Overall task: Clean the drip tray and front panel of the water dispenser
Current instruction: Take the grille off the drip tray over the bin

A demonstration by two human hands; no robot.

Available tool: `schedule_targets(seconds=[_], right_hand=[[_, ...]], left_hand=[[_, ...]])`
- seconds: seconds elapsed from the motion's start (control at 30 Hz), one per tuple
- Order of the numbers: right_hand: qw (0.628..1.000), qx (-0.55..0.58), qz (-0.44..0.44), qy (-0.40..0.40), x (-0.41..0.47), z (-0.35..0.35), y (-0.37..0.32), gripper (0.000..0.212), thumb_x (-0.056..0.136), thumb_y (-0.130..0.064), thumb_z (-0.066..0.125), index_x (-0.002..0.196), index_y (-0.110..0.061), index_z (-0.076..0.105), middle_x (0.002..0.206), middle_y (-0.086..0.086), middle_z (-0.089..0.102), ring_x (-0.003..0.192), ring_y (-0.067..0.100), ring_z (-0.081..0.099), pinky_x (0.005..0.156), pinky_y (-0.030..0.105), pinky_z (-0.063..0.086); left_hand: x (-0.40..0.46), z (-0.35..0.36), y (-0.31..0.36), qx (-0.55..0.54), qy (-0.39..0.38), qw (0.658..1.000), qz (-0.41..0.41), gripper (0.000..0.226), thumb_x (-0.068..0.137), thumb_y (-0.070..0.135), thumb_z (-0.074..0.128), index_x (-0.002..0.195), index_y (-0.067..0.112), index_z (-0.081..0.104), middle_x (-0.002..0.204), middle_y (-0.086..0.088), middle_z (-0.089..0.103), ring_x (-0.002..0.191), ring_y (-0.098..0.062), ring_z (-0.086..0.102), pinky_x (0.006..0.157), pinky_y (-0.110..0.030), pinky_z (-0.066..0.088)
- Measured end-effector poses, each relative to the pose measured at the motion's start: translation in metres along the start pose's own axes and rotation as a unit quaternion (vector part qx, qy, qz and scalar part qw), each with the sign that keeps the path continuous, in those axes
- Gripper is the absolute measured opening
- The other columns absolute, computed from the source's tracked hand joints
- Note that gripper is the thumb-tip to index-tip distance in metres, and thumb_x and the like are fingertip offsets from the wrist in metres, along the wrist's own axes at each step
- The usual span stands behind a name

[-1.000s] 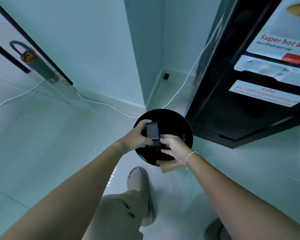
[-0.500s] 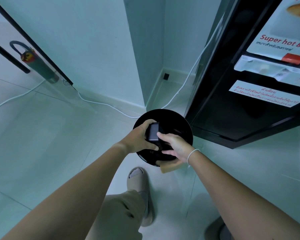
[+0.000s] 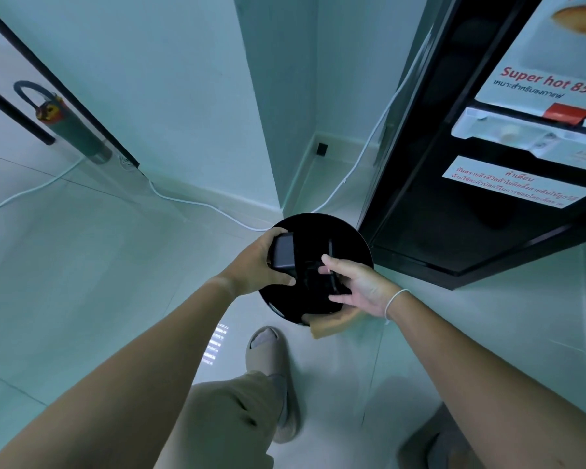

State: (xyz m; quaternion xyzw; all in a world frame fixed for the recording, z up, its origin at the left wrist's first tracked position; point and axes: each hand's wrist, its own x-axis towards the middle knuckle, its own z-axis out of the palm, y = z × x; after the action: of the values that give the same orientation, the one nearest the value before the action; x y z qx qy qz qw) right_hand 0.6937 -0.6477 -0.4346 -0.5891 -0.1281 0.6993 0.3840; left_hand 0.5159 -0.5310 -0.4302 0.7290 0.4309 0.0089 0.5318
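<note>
Item 1: round glossy black plastic bin [image 3: 347,238], standing on the pale tiled floor [image 3: 82,282] just beside the lower left corner of the dispenser. I see my two hands working over its mouth.

Item 2: small dark grey rectangular plastic drip-tray piece [image 3: 282,253], held above the left side of the bin's opening. My left hand [image 3: 256,265] is clenched round it, thumb below, fingers wrapped over its far edge.

Item 3: second black tray part [image 3: 322,282], over the bin's centre; its outline is hard to separate from the dark interior. My right hand [image 3: 359,287] has fingers spread and bent towards it, fingertips touching its edge; I cannot tell whether they truly clasp it.

Item 4: yellowish-tan sponge or cloth [image 3: 332,324], tucked under the right hand at the bin's near rim.

Item 5: tall black water dispenser [image 3: 454,214], front panel carrying white labels with red lettering, at the floor's right side.

Item 6: white cable [image 3: 197,204], running along the skirting behind the bin.
</note>
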Motion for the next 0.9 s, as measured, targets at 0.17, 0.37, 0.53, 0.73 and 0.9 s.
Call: schedule_targets(seconds=[0.17, 0.37, 0.53, 0.73, 0.9], right_hand=[[0.981, -0.190, -0.023, -0.003, -0.006, -0.001, -0.004, 0.016, 0.082, -0.027, 0.067, 0.081, -0.019, 0.054, 0.096, -0.004, 0.058, 0.098, 0.010, 0.053, 0.092, 0.030, 0.043], [0.866, -0.487, -0.110, -0.008, -0.025, -0.010, -0.013, 0.036, 0.069, -0.030, 0.078, 0.096, -0.019, 0.056, 0.101, -0.008, 0.053, 0.094, 0.013, 0.050, 0.085, 0.026, 0.041], [0.710, -0.689, -0.141, -0.036, -0.038, -0.021, -0.027, 0.050, 0.074, -0.035, 0.071, 0.116, -0.019, 0.050, 0.126, -0.011, 0.048, 0.130, 0.012, 0.037, 0.095, 0.024, 0.038], [0.595, -0.793, -0.123, -0.043, -0.032, -0.043, -0.029, 0.049, 0.081, -0.026, 0.065, 0.125, -0.018, 0.043, 0.141, -0.012, 0.038, 0.145, 0.008, 0.007, 0.105, 0.032, 0.036], [0.558, -0.821, -0.117, -0.027, -0.022, -0.063, -0.024, 0.055, 0.084, -0.020, 0.062, 0.134, -0.018, 0.039, 0.148, -0.011, 0.030, 0.146, 0.009, 0.004, 0.109, 0.032, 0.032]], left_hand=[[-0.003, -0.004, -0.002, -0.034, 0.028, 0.999, -0.013, 0.080, 0.066, 0.004, 0.083, 0.126, 0.031, 0.037, 0.113, -0.001, 0.055, 0.094, -0.019, 0.059, 0.071, -0.013, 0.046], [-0.005, -0.009, -0.001, -0.089, 0.059, 0.993, -0.046, 0.082, 0.067, 0.007, 0.083, 0.133, 0.026, 0.037, 0.118, -0.008, 0.056, 0.098, -0.026, 0.063, 0.073, -0.018, 0.047], [-0.007, -0.010, 0.001, -0.116, 0.069, 0.990, -0.048, 0.082, 0.067, 0.008, 0.083, 0.132, 0.028, 0.037, 0.126, -0.008, 0.053, 0.088, -0.018, 0.063, 0.069, -0.016, 0.047], [-0.005, -0.009, 0.002, -0.148, 0.071, 0.985, -0.056, 0.083, 0.069, 0.010, 0.082, 0.135, 0.028, 0.035, 0.127, -0.006, 0.050, 0.102, -0.025, 0.059, 0.080, -0.024, 0.047], [-0.002, -0.006, -0.002, -0.197, 0.070, 0.975, -0.076, 0.096, 0.061, 0.016, 0.084, 0.140, 0.029, 0.030, 0.127, -0.004, 0.047, 0.107, -0.028, 0.059, 0.094, -0.037, 0.049]])
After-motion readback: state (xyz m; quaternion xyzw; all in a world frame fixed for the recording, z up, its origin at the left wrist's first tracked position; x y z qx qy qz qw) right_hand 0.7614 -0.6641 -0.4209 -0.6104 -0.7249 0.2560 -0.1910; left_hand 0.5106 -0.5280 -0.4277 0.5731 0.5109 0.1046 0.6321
